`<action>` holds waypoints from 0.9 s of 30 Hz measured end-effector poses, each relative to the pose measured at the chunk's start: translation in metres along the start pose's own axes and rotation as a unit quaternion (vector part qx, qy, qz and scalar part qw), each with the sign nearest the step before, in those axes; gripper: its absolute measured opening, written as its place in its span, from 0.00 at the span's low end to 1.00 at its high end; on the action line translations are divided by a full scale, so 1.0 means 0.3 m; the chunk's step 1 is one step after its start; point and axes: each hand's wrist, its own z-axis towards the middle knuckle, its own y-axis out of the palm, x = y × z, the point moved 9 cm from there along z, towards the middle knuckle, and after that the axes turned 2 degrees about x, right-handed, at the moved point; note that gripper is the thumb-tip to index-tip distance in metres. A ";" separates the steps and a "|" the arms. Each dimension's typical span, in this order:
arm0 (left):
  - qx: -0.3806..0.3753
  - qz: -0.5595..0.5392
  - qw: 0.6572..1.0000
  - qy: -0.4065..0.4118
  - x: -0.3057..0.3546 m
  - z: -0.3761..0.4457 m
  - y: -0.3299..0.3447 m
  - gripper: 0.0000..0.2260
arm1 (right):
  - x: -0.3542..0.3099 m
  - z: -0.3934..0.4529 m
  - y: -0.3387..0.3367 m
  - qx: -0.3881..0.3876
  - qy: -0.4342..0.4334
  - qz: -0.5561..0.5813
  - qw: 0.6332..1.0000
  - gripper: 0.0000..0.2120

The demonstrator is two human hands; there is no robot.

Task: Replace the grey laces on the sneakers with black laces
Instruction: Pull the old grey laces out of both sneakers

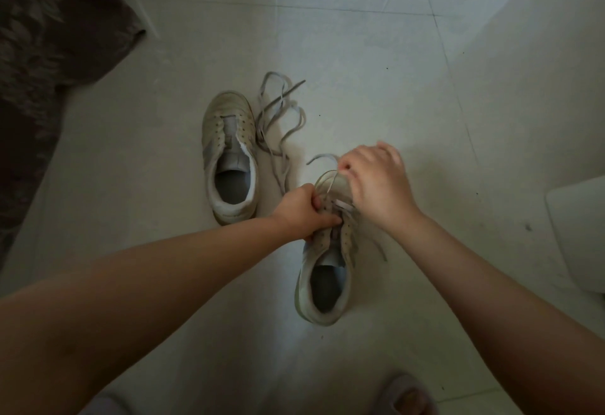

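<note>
Left hand (299,211) grips right sneaker (324,270) at eyelets on tiled floor (376,87), right hand (376,182) pinches its grey lace (322,157) above toe, unlaced left sneaker (229,159) beside pulled-out grey lace (281,113).

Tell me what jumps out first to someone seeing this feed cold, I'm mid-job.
Two bare arms reach in to the right sneaker at centre: the left hand grips it by the eyelets while the right hand pinches a grey lace over the toe. Left of it stands the left sneaker, already unlaced, with its loose grey lace heaped beside it on the pale tiled floor.
</note>
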 end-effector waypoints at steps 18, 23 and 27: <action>-0.003 0.000 1.000 0.008 0.008 -0.001 0.002 0.18 | -0.069 0.016 0.011 -0.054 -0.031 -0.043 0.997 0.10; 0.000 0.003 1.000 0.004 0.006 -0.003 0.002 0.19 | -0.021 0.017 -0.051 -0.037 -0.011 -0.051 0.998 0.16; 0.001 0.023 1.000 0.021 0.023 -0.005 -0.003 0.18 | -0.093 -0.038 0.066 -0.122 -0.067 -0.083 0.987 0.21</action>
